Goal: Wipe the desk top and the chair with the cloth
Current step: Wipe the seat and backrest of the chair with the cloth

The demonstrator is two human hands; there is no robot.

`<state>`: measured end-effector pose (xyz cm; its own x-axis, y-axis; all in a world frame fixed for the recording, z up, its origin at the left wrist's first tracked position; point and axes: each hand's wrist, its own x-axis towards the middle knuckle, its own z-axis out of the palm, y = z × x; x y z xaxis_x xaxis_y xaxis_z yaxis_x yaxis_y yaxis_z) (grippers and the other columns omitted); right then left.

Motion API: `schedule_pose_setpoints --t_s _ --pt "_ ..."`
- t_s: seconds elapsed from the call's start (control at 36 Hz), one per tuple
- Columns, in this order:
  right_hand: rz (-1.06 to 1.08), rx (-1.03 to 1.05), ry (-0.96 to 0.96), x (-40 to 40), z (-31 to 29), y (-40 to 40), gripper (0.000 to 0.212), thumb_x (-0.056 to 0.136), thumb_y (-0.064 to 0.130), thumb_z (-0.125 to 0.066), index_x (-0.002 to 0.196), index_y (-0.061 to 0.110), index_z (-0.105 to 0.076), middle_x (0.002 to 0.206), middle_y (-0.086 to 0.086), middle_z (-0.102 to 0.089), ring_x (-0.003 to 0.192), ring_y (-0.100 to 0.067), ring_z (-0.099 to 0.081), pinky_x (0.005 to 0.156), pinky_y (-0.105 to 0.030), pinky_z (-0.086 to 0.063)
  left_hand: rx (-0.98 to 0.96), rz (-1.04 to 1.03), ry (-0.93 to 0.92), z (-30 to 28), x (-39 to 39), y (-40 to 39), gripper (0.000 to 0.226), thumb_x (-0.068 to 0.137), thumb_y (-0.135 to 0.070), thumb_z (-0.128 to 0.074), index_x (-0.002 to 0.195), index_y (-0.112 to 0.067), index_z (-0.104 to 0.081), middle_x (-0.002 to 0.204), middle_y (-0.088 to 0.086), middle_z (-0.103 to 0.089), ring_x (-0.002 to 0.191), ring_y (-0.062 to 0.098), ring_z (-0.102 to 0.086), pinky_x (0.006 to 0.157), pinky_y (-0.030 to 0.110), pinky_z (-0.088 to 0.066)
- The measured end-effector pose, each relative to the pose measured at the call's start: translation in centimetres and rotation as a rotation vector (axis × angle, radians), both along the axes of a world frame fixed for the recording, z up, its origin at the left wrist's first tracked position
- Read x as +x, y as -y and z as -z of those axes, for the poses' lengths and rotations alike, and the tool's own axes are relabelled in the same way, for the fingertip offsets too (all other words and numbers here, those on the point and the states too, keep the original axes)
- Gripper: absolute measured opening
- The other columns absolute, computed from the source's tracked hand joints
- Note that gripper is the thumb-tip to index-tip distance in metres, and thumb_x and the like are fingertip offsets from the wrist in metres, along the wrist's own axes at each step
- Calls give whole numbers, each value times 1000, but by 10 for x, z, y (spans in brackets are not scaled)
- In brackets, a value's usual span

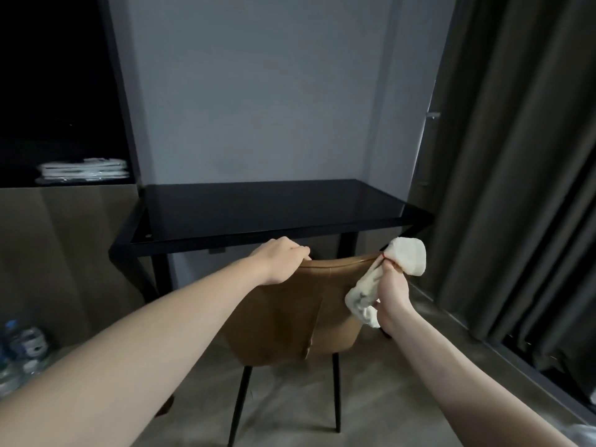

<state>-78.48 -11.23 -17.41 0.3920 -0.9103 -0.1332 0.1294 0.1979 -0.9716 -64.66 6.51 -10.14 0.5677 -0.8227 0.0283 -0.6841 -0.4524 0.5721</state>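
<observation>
gripping chair [290, 304] top: left hand [282, 262] | right hand [392, 285] clutching cloth [407, 260] | glossy black desk [258, 208] | dark curtain [516, 156]

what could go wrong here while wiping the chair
The left hand grips only the top edge of the chair, which stands on thin legs; a hard push may tip or slide it. The cloth is bunched in the right hand, so little of it may touch the backrest.

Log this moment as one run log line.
left hand: grips chair backrest top | right hand: holds cloth at backrest corner | desk: untouched
</observation>
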Motion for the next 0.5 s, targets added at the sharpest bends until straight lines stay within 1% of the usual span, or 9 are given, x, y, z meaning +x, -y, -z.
schedule_pose_setpoints --t_s 0.03,0.08,0.17,0.22,0.28,0.31,0.36,0.44,0.5 --pt "-7 -54 -29 0 0 -1 34 99 39 -47 122 15 -59 105 1 -63 99 -18 -63 87 -31 -54 3 7 -5 1 3 -8 49 105 -40 -31 105 -33 -79 119 -7 -69 109 22 -59 99 43 -46" --pt "1 -225 -174 -3 -4 -10 50 87 49 -47 123 18 -62 116 -2 -64 110 -23 -63 97 -38 -53 5 17 1 2 12 -24 48 105 -38 -31 101 -28 -78 113 -5 -71 106 22 -61 100 44 -48" --pt "-16 -576 -376 -8 -16 -27 42 96 38 -46 134 19 -53 135 1 -52 122 -22 -52 99 -32 -46 -16 -16 27 3 23 -45 45 107 -34 -32 118 -29 -75 128 -6 -68 118 20 -58 105 40 -46" --pt "-88 -842 -510 -8 -21 -35 45 99 35 -41 142 23 -51 152 1 -41 143 -29 -32 116 -49 -31 -31 -37 45 0 28 -57 42 108 -31 -33 129 -27 -70 136 -5 -64 125 19 -55 106 36 -44" --pt "-175 -1025 -677 -6 -32 -46 40 103 32 -38 139 26 -54 157 3 -39 152 -30 -14 120 -57 -16 -35 -47 64 -2 32 -66 41 109 -29 -35 132 -26 -68 139 -5 -62 127 17 -54 105 32 -42" --pt "-231 -1078 -738 -3 -36 -50 37 104 32 -38 137 28 -56 155 5 -42 153 -27 -13 119 -58 -12 -34 -54 76 -3 34 -70 40 108 -28 -36 131 -26 -69 138 -6 -63 127 16 -55 104 30 -42" --pt "-343 -1151 -834 0 -50 -65 35 105 39 -34 129 34 -58 146 8 -50 151 -24 -20 119 -60 -8 -38 -72 106 -4 38 -75 37 106 -26 -40 127 -28 -71 135 -7 -66 124 14 -57 103 29 -44" --pt "-458 -1266 -935 8 -65 -79 22 103 44 -31 103 40 -52 121 13 -59 135 -21 -41 115 -58 -20 -30 -85 141 -6 41 -80 36 102 -23 -46 129 -29 -69 133 -7 -67 123 15 -60 101 28 -46" --pt "-494 -1301 -987 11 -71 -83 17 103 46 -30 96 41 -45 112 14 -58 126 -21 -46 111 -54 -26 -39 -75 141 -7 41 -82 36 101 -24 -50 134 -29 -65 136 -7 -65 125 15 -58 102 28 -46"
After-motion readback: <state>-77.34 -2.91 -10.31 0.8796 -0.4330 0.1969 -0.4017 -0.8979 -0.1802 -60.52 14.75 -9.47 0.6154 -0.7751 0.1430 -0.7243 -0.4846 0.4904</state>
